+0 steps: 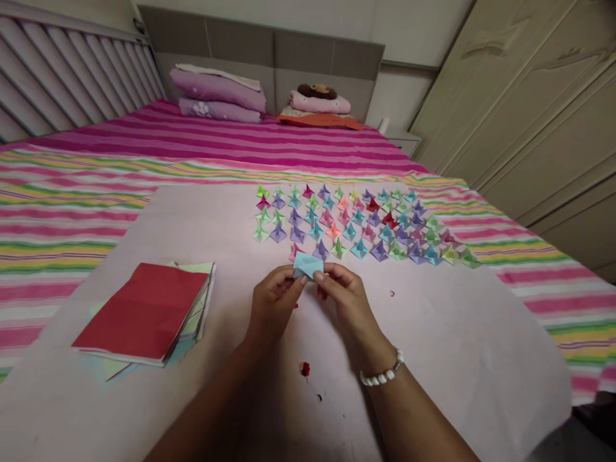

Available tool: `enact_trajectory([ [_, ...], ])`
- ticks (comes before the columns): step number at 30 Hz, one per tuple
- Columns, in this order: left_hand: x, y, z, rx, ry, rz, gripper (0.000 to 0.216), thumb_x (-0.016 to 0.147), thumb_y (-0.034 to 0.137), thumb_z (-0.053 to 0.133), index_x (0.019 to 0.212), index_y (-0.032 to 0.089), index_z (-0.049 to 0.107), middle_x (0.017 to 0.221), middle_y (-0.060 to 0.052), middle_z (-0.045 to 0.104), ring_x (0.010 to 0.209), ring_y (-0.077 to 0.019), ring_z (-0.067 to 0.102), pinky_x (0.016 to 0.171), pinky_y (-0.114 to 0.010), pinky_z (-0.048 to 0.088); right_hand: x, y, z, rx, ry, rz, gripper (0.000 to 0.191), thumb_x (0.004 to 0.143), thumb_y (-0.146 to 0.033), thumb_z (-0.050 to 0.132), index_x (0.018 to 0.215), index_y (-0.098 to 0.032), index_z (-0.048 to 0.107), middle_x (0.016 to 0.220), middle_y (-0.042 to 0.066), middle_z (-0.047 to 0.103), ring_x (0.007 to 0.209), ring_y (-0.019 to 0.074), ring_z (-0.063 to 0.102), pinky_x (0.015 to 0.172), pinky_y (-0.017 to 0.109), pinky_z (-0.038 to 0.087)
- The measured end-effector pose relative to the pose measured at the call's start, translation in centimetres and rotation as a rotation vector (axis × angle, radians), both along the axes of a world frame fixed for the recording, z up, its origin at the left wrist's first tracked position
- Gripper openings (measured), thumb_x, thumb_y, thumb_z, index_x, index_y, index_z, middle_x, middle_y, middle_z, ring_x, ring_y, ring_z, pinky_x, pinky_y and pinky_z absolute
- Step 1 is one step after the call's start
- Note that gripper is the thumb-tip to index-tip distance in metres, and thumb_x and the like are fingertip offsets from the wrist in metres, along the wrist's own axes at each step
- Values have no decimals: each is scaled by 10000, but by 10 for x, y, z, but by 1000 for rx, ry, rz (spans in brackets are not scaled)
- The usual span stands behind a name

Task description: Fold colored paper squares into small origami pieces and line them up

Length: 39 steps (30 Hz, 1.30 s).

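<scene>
Both my hands pinch a small light blue folded paper piece (308,264) just above a pale sheet (433,346) spread on the bed. My left hand (274,301) grips its left side, my right hand (344,298) its right side; fingers of both are closed on it. Beyond the paper lie rows of several small folded paper shapes (356,224) in many colours. A stack of square coloured papers with a red sheet on top (144,311) lies to the left of my hands.
The bed carries a striped pink, green and yellow cover (72,199). Pillows (216,96) and folded bedding (320,106) sit at the headboard. A wardrobe (529,96) stands to the right. Small red scraps (305,369) lie on the sheet near my wrists.
</scene>
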<state>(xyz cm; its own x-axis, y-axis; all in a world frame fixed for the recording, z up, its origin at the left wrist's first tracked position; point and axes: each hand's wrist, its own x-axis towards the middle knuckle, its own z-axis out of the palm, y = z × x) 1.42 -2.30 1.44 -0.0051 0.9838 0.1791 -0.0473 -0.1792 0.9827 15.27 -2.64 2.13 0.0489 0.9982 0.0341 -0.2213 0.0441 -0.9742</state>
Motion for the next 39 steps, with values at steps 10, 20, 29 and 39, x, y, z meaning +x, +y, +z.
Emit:
enact_trajectory([
  [10, -1, 0, 1, -121, -73, -68, 179, 744, 349, 709, 819, 186, 719, 730, 2, 654, 700, -130, 578, 623, -222, 461, -2, 2, -2, -21, 13, -38, 220, 614, -365, 818, 715, -200, 713, 589, -22, 618, 489, 103, 470, 487, 255, 380],
  [20, 1, 4, 2, -177, -182, 9, 239, 706, 363, 737, 736, 146, 641, 618, 14, 635, 579, -103, 560, 564, -212, 436, -2, 1, -8, -92, -13, 92, 212, 684, -371, 772, 715, -170, 711, 629, 5, 671, 476, 86, 487, 498, 238, 387],
  [29, -1, 9, -8, -249, -272, -22, 612, 620, 310, 814, 1157, 153, 566, 709, 32, 656, 623, -95, 586, 632, -214, 456, -3, -1, -7, -97, -66, 176, 263, 671, -401, 780, 652, -173, 650, 570, -14, 637, 453, 76, 438, 462, 224, 333],
  [39, -3, 2, 1, -319, -200, -6, 433, 761, 533, 646, 585, 160, 517, 489, 46, 460, 460, -76, 412, 452, -202, 329, -4, -4, -5, -63, -204, 332, 286, 732, -411, 710, 645, -176, 572, 569, -33, 569, 492, 82, 444, 492, 226, 327],
])
